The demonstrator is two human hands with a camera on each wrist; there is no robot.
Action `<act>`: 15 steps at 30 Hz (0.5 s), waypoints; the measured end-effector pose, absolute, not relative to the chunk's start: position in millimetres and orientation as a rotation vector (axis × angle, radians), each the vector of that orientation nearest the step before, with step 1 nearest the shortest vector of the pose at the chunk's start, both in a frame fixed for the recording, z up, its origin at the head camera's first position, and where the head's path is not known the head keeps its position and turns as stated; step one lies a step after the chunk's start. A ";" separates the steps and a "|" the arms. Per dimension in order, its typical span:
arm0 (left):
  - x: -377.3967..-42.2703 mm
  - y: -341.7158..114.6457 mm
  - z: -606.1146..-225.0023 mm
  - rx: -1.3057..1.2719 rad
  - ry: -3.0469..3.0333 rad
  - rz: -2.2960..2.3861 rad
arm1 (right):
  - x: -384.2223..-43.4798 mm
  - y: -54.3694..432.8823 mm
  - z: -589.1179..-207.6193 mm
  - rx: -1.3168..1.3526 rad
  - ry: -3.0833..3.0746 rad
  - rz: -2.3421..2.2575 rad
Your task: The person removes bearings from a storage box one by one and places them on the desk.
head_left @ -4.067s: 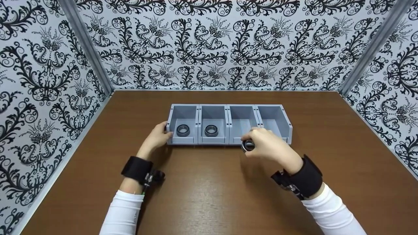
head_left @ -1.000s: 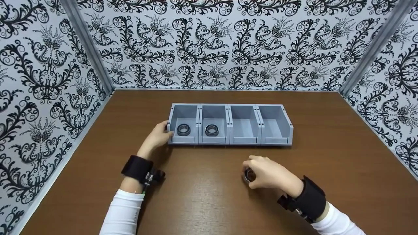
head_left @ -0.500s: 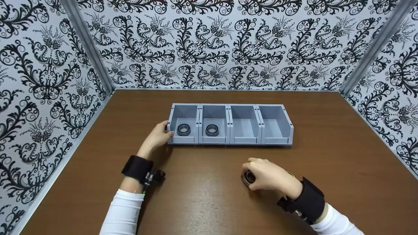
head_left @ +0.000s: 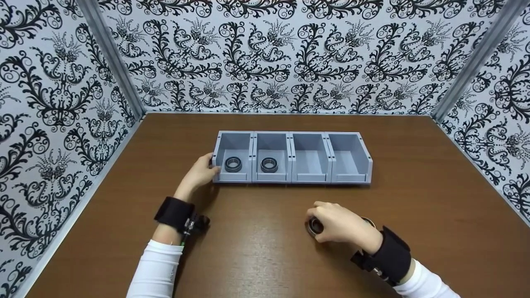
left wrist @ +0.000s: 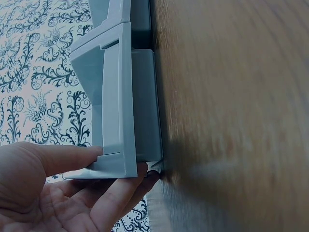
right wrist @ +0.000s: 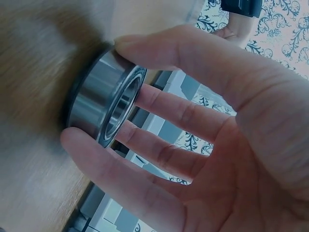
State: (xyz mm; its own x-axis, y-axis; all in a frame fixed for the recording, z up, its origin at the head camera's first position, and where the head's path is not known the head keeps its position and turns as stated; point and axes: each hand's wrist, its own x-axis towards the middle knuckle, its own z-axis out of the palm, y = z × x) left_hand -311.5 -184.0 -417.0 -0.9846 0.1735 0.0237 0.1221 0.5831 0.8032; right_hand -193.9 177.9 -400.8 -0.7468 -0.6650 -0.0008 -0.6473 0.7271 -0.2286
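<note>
My left hand [head_left: 201, 171] grips the left end wall of a row of grey storage bins [head_left: 309, 178]. In the left wrist view, its thumb lies inside the wall and the other fingers [left wrist: 118, 198] outside. My right hand [head_left: 341, 223] pinches a ball bearing [head_left: 315, 225] between thumb and fingers, in front of the bins. The right wrist view shows that bearing [right wrist: 99, 92], a shiny steel ring, tilted on edge close to the tabletop; contact with the table cannot be told. One bearing [head_left: 233, 164] lies flat in the leftmost bin, another [head_left: 269, 165] in the second.
The bins stand on a brown wooden table [head_left: 256, 256]. Patterned walls [head_left: 290, 54] with grey corner posts enclose its back and sides. Behind my right hand a thin curved rim [head_left: 369, 222] shows, mostly hidden. Both wrists wear black camera bands [head_left: 174, 212].
My right hand has drawn the bearing back from before the third bin toward the table's front, slowing to small shifts. A curved rim has come into sight behind it. The left hand stays put.
</note>
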 end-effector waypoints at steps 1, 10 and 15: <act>-311.6 -184.0 -417.3 0.258 2.744 1.384 | -193.8 178.1 -401.1 -1.076 2.842 -0.338; -312.0 -185.0 -418.6 0.289 2.771 1.370 | -193.2 178.7 -404.0 -1.037 2.837 -0.394; -311.1 -184.2 -417.3 0.268 2.757 1.380 | -193.3 178.2 -404.9 -1.025 2.849 -0.385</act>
